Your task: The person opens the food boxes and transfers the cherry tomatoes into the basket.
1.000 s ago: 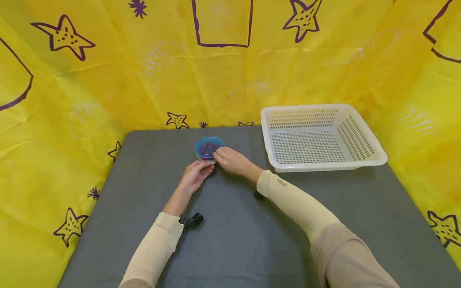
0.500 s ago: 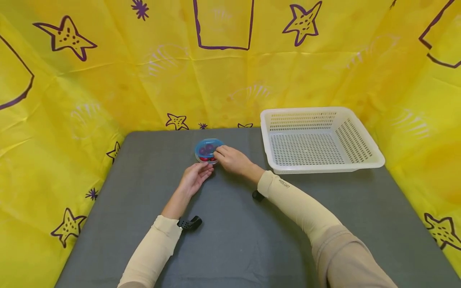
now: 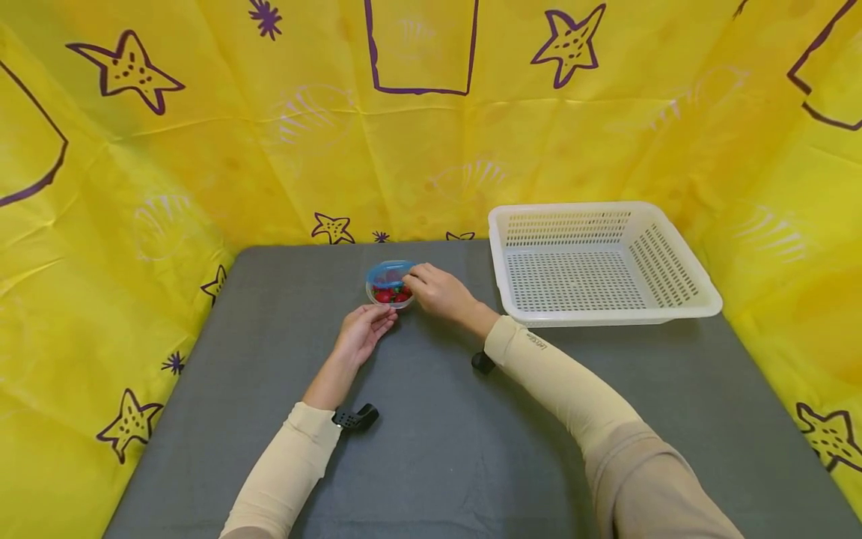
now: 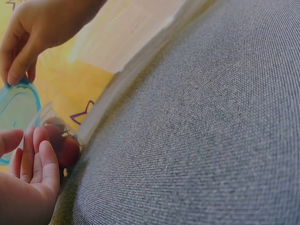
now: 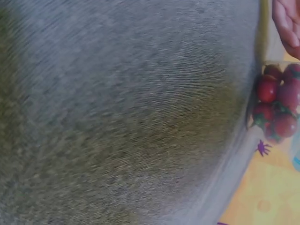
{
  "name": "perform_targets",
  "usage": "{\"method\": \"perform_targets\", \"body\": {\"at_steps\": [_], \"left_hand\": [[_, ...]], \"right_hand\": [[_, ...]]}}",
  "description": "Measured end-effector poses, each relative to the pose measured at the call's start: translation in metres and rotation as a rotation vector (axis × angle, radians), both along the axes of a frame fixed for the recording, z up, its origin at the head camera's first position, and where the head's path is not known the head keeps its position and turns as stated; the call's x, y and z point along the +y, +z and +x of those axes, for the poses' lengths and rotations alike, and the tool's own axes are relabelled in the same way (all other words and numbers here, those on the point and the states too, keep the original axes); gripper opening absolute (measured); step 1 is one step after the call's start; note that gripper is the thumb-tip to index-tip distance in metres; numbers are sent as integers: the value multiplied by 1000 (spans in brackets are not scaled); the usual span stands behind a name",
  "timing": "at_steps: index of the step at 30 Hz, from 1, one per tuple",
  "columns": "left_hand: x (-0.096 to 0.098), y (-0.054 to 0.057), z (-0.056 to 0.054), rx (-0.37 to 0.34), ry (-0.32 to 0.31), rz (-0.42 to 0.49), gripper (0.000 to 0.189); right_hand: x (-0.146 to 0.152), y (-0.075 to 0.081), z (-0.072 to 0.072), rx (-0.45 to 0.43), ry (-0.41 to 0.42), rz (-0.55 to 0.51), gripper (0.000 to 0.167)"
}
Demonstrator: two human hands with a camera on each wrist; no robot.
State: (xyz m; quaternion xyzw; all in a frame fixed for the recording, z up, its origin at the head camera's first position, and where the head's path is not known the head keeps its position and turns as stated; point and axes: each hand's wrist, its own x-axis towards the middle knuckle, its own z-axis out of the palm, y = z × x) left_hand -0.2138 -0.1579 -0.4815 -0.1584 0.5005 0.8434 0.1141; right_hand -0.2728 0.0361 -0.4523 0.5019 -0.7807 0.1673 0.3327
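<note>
A small clear container [image 3: 405,305] sits near the far side of the table, holding several red cherry tomatoes [image 5: 268,89] with green tops. My left hand [image 3: 361,334] holds the container at its near rim, thumb and fingertips at the edge. From the right, my right hand [image 3: 443,293] pinches the edge of a translucent blue lid [image 4: 21,105]. The lid is raised and tilted over the container's far part, so the tomatoes in front show uncovered. In the left wrist view, the right hand [image 4: 35,35] has thumb and fingers on the lid's upper edge.
A white perforated plastic basket [image 3: 506,299] stands at the back right of the grey table [image 3: 431,449]. A yellow cloth [image 3: 417,165] with purple starfish drawings hangs behind the table and along both sides.
My right hand has lifted the blue lid up and back from the container's near side, baring more of the tomatoes. The left hand has stayed at the near rim.
</note>
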Motion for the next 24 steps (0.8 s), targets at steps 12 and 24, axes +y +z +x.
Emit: {"method": "perform_targets", "body": {"at_steps": [12,24], "left_hand": [[1,2,1,-19,4,-12,19],[0,1,1,-28,4,-41,18]], "right_hand": [[7,24,0,-192,-121,-187,12],[22,48,12,-378,-131,-288,12]]}}
